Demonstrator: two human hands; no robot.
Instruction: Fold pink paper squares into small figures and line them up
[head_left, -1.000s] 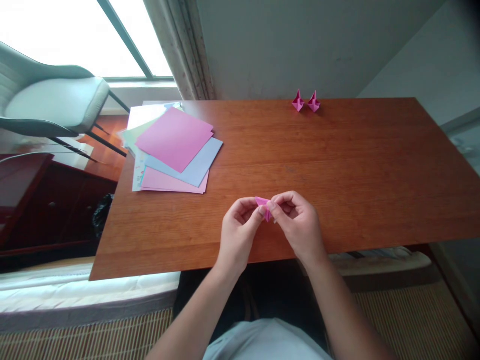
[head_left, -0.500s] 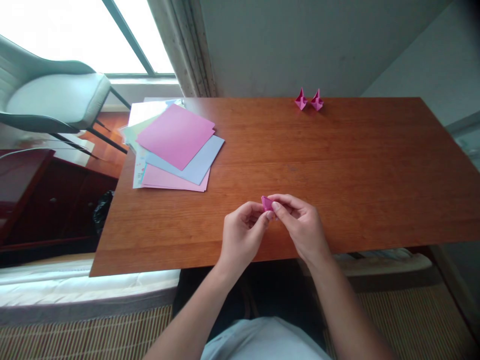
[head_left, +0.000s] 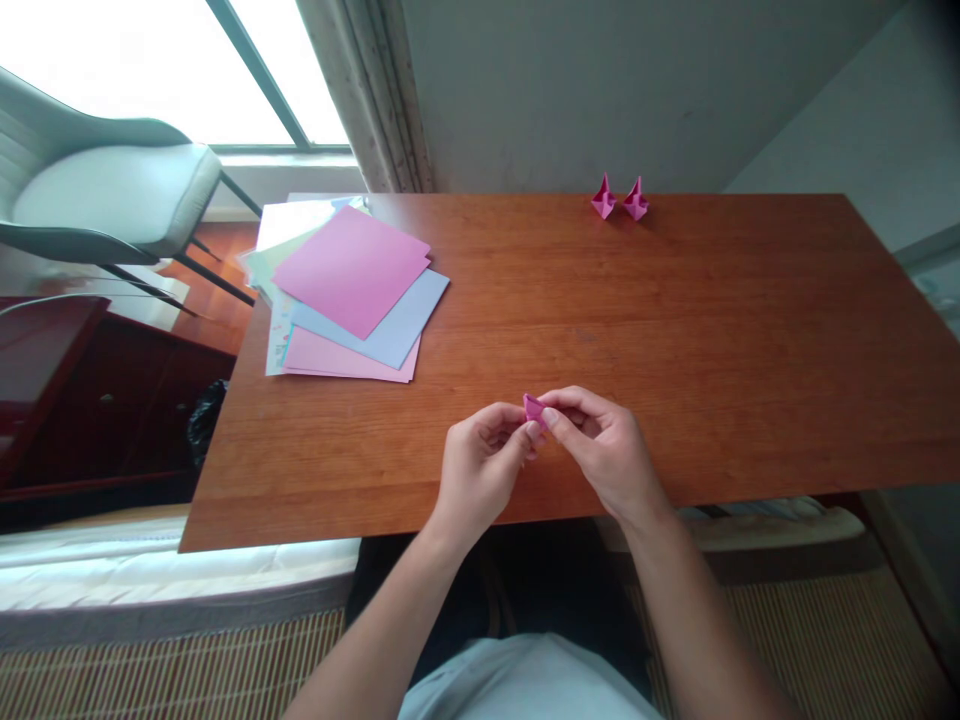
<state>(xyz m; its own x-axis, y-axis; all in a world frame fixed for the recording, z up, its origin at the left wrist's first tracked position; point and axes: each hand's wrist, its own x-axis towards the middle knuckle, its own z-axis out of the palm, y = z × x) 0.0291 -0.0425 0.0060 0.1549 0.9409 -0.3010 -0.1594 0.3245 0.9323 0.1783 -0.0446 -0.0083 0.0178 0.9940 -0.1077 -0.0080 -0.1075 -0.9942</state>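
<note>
A small folded piece of pink paper [head_left: 534, 408] is pinched between my two hands, over the front part of the wooden table [head_left: 720, 370]. My left hand [head_left: 484, 460] grips its left side with thumb and fingers. From the right, my right hand [head_left: 600, 440] holds it with the thumb on top. Fingers cover much of the fold, so its full shape is hidden. At the table's far edge stand two pink origami figures [head_left: 604, 200] side by side, each with a pointed tip upward.
Toward the table's left end lies a pile of paper sheets, with pink paper [head_left: 352, 270] on top, blue paper [head_left: 401, 325] and light pink paper [head_left: 345, 358] beneath. A pale chair [head_left: 112, 200] stands beyond the left edge, near the window. A wall [head_left: 562, 100] rises behind the table.
Both hands keep hold of the pink paper in almost the same place. The left thumb has shifted slightly, and the paper's tilt differs a little.
</note>
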